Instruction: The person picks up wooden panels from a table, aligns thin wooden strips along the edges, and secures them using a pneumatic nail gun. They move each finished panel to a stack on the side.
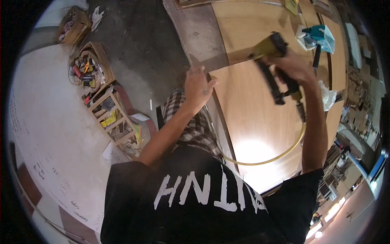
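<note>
At the far left, on the grey concrete floor (138, 53), stood two woven baskets (95, 61) crowded with small tools and bits, and just below them an open wooden crate (113, 118) with yellow and dark items in its compartments; a pale sheet with faint handwriting (53, 134) spread beside them. Toward the middle, the left hand (198, 84) lay open, fingers spread and gripping nothing, its palm pressed down on the near left edge of a large glossy wooden panel (252, 114). Below it showed checked trousers (191, 122) and a black shirt. To the right, the right hand (293, 67) was closed tightly around the handle of a yellow and black pneumatic nail gun (273, 61), held above the panel near its far edge, nose tilted up and away. A yellow air hose (280, 154) looped from the tool down across the panel. Farther right, a teal power tool (319, 34) rested on a white bag on the adjoining board.
</note>
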{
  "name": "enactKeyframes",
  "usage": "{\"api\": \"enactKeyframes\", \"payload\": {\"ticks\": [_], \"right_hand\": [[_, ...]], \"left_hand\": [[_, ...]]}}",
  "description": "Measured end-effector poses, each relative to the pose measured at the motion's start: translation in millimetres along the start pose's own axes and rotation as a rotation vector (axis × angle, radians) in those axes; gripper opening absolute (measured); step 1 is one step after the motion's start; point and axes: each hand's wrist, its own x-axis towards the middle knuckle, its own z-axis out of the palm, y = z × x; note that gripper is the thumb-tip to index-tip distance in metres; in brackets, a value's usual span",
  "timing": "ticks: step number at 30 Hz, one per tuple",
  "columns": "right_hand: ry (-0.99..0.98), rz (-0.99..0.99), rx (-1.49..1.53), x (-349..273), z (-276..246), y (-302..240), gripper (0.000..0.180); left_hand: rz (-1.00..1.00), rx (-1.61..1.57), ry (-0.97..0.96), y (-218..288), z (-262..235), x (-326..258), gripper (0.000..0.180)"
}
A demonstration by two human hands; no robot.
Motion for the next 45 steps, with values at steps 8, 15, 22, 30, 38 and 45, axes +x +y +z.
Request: {"api": "enactKeyframes", "payload": {"ticks": [8,15,22,30,38,45], "right_hand": [[-0.212,-0.027,-0.145,7.4,101.1,-48.6,0.028],[-0.162,0.055,-0.16,20.2,105.8,-44.6,0.028],[-0.147,0.077,-0.147,22.4,111.4,-50.1,0.024],[-0.153,0.064,-0.21,27.2,124.3,-58.7,0.023],[0.157,0.088,0.257,-108.8,111.3,73.2,0.031],[0.441,0.387,0.523,-340.6,173.3,300.8,0.037]], "left_hand": [[-0.276,-0.543,-0.019,10.0,14.6,-19.1,0.026],[-0.42,-0.754,-0.15,8.2,32.1,-17.1,0.015],[-0.384,-0.731,-0.117,4.3,32.3,-20.3,0.01],[-0.391,-0.864,-0.17,4.7,23.8,-21.3,0.03],[0.023,0.043,-0.223,38.7,8.1,-32.6,0.042],[0.806,0.019,-0.673,150.5,89.3,-197.9,0.063]]}}
